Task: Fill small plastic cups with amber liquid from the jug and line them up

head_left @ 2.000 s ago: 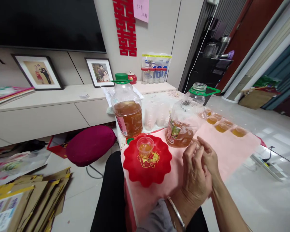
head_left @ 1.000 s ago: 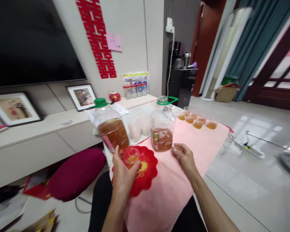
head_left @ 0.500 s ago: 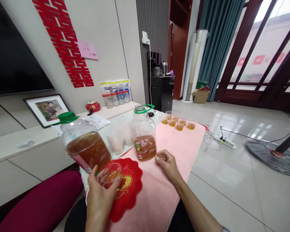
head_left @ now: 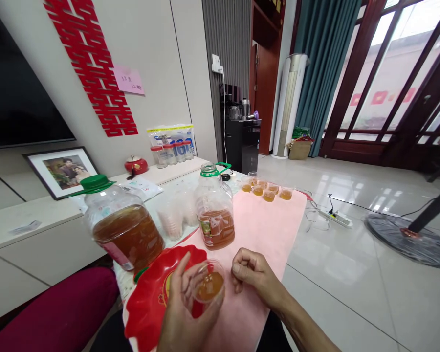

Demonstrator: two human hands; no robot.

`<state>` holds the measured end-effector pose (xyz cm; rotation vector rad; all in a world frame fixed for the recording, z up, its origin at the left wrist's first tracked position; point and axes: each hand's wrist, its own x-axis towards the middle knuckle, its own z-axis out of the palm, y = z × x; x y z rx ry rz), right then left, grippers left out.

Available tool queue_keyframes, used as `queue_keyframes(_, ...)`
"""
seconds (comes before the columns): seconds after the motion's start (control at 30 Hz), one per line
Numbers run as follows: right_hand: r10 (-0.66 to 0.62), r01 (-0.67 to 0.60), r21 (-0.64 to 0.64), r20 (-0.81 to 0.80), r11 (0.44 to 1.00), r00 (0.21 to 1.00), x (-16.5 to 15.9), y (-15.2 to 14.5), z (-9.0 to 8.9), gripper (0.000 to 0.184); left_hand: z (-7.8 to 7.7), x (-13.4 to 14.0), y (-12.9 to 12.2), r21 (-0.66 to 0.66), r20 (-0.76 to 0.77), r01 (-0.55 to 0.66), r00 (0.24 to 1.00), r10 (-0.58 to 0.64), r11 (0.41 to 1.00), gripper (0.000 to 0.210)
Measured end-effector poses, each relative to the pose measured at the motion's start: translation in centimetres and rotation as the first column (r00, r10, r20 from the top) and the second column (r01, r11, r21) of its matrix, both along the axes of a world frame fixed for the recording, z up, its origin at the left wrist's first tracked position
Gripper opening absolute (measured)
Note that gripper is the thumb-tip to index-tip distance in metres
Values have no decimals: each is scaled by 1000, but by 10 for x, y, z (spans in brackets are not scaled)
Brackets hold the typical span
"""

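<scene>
My left hand (head_left: 185, 305) is closed round a clear plastic cup (head_left: 208, 288) with amber liquid in it, above the right edge of a red scalloped tray (head_left: 146, 303). Just right of the cup is my right hand (head_left: 254, 274), its fingers curled in and nothing visible in them. Beyond the hands stands an open clear jug (head_left: 216, 227), partly filled with amber liquid, a green handle ring at its neck. A larger, fuller jug (head_left: 128, 234) with a green cap stands behind the tray on the left.
Several filled cups (head_left: 269, 195) sit at the far end of the pink tablecloth (head_left: 260, 220). Stacks of clear cups (head_left: 170, 220) stand between the jugs. A black cap (head_left: 225, 177) lies behind the open jug. Beyond the table's right side are a power strip (head_left: 335, 218) and a stand base (head_left: 399, 239).
My left hand has carried the cup rightward from over the tray, towards my right hand. My right hand has drawn back from beside the open jug, fingers more curled.
</scene>
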<state>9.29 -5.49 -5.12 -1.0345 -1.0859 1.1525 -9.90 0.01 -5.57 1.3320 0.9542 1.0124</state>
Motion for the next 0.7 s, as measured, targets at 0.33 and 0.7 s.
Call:
queue_keyframes(0.33,64,-91,-144,-177,985,982,16,-18,-20,31,0,39,-42,-78,125,59,991,-49,995,96)
queue_keyframes(0.7,-36,-42,-277,-270,960,962,43,-33,-25,32,-19,62,-53,-99,162,97,984,-80,990,111)
